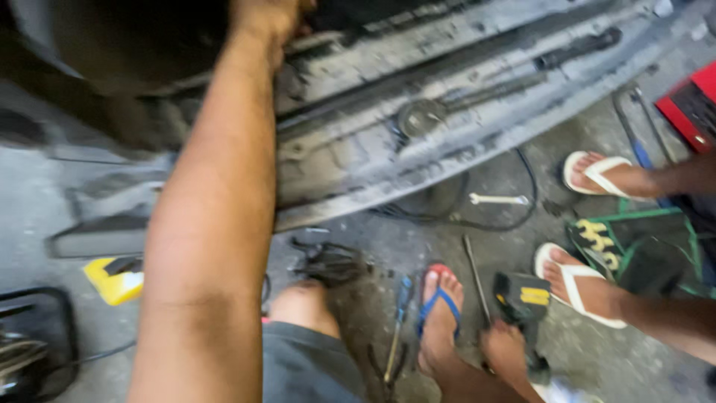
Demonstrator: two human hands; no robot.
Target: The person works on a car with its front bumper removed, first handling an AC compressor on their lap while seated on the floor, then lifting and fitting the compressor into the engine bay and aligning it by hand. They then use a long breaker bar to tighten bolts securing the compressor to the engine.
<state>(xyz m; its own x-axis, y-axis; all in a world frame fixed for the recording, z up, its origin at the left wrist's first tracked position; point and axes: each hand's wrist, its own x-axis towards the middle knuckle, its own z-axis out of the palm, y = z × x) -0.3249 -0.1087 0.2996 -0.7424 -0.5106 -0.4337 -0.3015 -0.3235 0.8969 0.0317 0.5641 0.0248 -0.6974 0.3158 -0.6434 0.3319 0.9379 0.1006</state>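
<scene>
The person's left hand (270, 16) was stretched far forward and up, the forearm running almost straight away from the body, and it pressed against the dirty grey metal panel (350, 149) right where that panel met a dark round shape at the top of the view. How far the fingers were curled, and whether they had hold of anything, I could not tell; the hand was cut by the edge of the view and lost in shadow. The right hand (506, 345) was low, near the floor, resting on a black and yellow power tool (524, 298) beside the person's foot in a blue sandal (440, 313); its fingers seemed loosely laid over the tool, though blur hid the grip. The panel lay with its long axis slanting from lower left to upper right, ahead of both hands, and the left hand was plainly the nearer. A silver wrench (498, 199) lay on the concrete floor (597, 358) just past the panel's lower edge. Another person's feet in white sandals (589, 287) stood to the right.
</scene>
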